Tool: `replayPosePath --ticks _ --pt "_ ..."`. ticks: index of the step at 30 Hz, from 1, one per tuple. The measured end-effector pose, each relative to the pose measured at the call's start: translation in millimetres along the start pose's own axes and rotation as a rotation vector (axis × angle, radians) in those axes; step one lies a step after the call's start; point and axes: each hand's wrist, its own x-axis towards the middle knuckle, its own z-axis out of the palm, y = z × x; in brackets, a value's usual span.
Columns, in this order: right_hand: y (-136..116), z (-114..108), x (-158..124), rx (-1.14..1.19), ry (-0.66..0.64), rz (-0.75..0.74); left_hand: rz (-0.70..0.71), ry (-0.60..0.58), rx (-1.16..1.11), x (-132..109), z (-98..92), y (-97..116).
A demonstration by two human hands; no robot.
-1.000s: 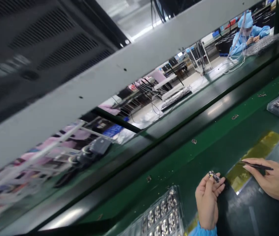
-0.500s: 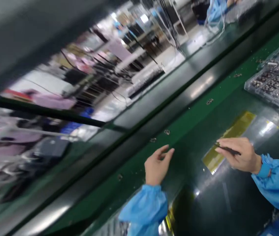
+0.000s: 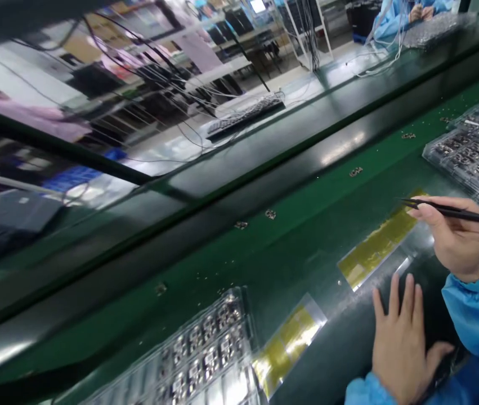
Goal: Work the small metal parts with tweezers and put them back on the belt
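1. Right hand point(image 3: 461, 239): closed in a pen grip around black fine-tipped tweezers point(image 3: 448, 210), with thumb and fingers pinching the shank and the tips pointing left. Nothing visible between the tips.
2. Left hand point(image 3: 399, 343): open and empty, palm down, fingers spread over a dark glossy panel point(image 3: 340, 349). Contact with the panel not certain from this view.
3. Tweezer tips: close to the far end of an olive-yellow film strip point(image 3: 376, 244), with no visible contact. Strip lying flat, at an angle to the hands, between the two hands and the green surface point(image 3: 302, 247).
4. Lower left of the hands: a shorter olive-yellow film strip point(image 3: 287, 349), just beside a clear blister tray point(image 3: 192, 354) holding rows of small circuit modules. Tray cut off by the bottom of the view.
5. Upper right: a second clear blister tray point(image 3: 471, 152), just past the right hand and cut off by the frame.
6. Loose small parts point(image 3: 355, 171): spaced singly along the green surface, well apart from both hands.
7. Handling note: pen grip suited to fine control; short, low tweezer travel advised, tips clear of film edges.
8. Clearance: tight at the upper tray wall beside the right hand; open green area left of the tips. Farther along the line, a co-worker in a blue gown point(image 3: 408, 14), well apart.
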Motion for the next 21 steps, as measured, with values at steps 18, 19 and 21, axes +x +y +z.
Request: replayPosePath --ticks 18,19,21 --pt "34 5 -28 0.014 -0.27 -0.367 -0.948 0.637 -0.29 25 -164.2 -225" --pt "38 9 -30 0.027 -0.288 -0.404 -0.985 0.65 -0.294 26 -169.6 -233" --pt "46 13 -33 0.025 -0.323 -0.451 -1.021 0.673 -0.309 30 -173.6 -242"
